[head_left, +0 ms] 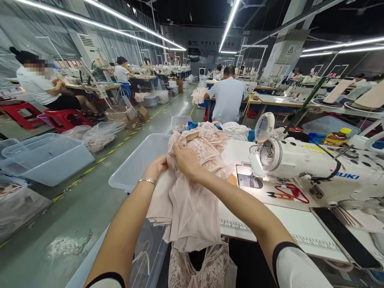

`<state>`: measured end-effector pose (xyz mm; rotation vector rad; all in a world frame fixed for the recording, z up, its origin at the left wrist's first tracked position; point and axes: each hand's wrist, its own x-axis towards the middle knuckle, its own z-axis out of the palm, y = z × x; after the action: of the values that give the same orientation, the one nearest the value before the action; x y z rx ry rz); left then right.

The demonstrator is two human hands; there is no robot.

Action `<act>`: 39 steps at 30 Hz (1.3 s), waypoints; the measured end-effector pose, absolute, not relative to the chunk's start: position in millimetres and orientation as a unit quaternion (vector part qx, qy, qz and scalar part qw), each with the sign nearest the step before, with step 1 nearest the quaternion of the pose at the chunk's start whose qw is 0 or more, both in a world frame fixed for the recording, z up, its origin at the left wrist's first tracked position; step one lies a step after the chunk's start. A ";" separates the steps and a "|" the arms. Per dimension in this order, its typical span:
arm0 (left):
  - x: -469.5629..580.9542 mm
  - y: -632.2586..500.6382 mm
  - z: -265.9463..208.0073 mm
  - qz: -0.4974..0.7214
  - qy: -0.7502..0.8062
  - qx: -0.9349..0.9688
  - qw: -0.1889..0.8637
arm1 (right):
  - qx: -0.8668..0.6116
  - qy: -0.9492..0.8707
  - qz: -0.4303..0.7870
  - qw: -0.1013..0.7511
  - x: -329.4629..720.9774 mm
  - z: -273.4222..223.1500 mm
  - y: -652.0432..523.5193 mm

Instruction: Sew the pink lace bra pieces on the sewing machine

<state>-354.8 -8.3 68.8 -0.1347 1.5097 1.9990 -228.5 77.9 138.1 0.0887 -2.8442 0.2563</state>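
Note:
Pale pink lace garments (207,148) lie heaped at the left end of the sewing table, and both of my hands are at the heap's near left side. My left hand (158,166), with a bracelet at the wrist, is closed on the edge of a lace garment; its fingertips are partly hidden in the cloth. Beside it, my right hand (186,160) pinches the same bunched lace from above. Smooth pink fabric panels (195,212) hang below over the table edge. Another lace garment with shaped cups (207,268) lies lower down, at my lap.
Right of the heap stands a white sewing machine (288,156). Orange-handled snips (282,196) and a phone (345,236) lie near it. A clear plastic bin (141,160) adjoins the heap's left; an aisle (105,192) runs beyond. A co-worker (228,96) sits ahead.

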 end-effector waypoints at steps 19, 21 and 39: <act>-119.2 -125.7 63.1 0.883 0.441 0.040 0.154 | 0.294 -0.867 0.378 -0.140 -40.7 127.4 141.7; -76.3 -123.6 61.8 0.881 0.445 0.040 0.158 | 0.310 -0.869 0.350 -0.164 -20.2 132.0 151.1; 23.0 -87.1 66.1 0.823 0.520 0.093 0.207 | 0.175 -0.868 0.421 0.195 63.6 80.1 98.9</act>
<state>23.0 -87.1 66.1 0.2584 1.4488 2.2932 63.6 98.9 80.1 0.4895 -2.4342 1.1800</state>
